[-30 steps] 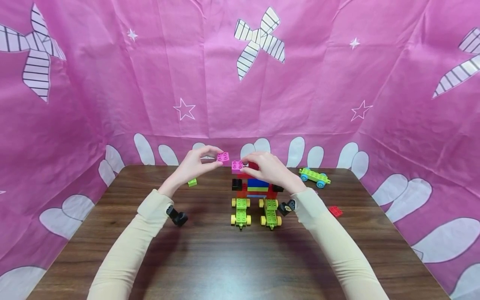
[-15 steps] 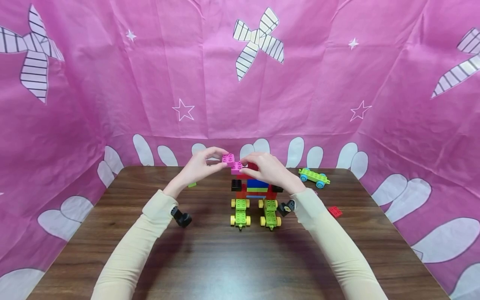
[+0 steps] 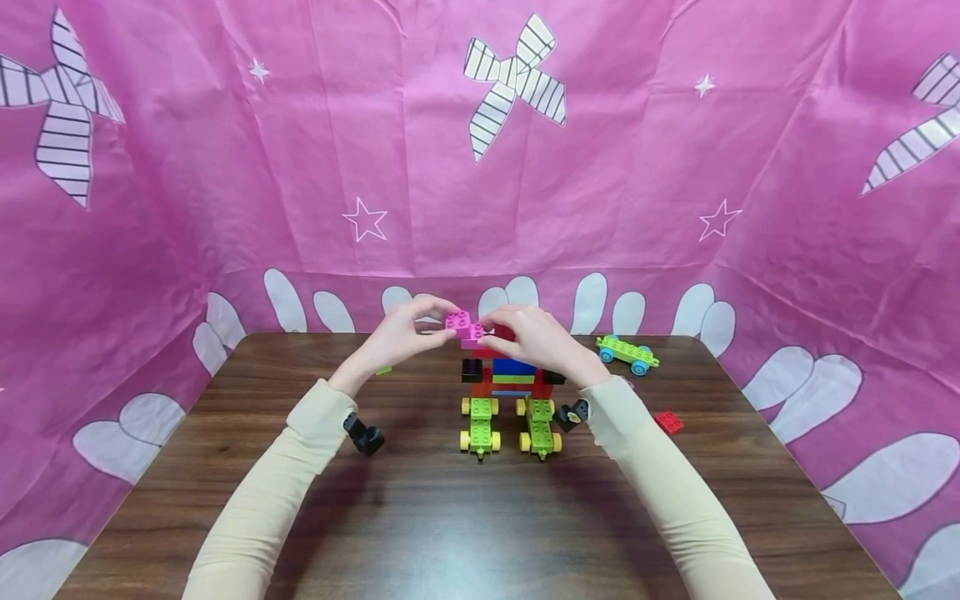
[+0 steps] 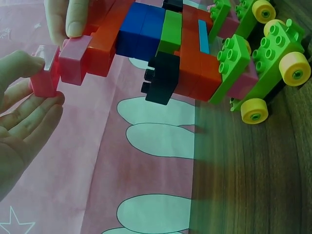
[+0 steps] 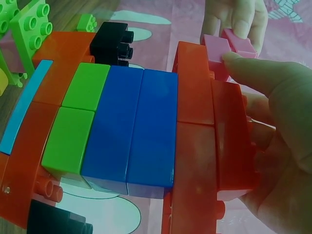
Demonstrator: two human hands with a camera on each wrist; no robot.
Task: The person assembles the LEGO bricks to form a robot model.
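My left hand (image 3: 408,335) pinches a pink toy building brick (image 3: 458,320) between thumb and fingers. That brick is against a second pink brick (image 5: 216,53), offset to the left and over it; whether their studs are locked I cannot tell. The second brick sits at the left end of the red top layer (image 5: 192,92) of a built figure. My right hand (image 3: 536,336) holds this second brick with thumb and fingertips, beside a red brick (image 5: 234,131). Below are blue bricks (image 3: 515,366), black side bricks (image 3: 472,370) and two lime wheeled bases (image 3: 481,429).
At the back right of the wooden table (image 3: 450,533) stands a lime car base (image 3: 627,353) with blue wheels. A flat red brick (image 3: 668,422) lies near the right edge. A small lime brick (image 5: 87,22) lies behind my left hand. Pink cloth (image 3: 300,167) surrounds the table.
My left hand has moved right with its pink brick, closing the gap to the second pink brick. The right hand has stayed nearly still on the figure.
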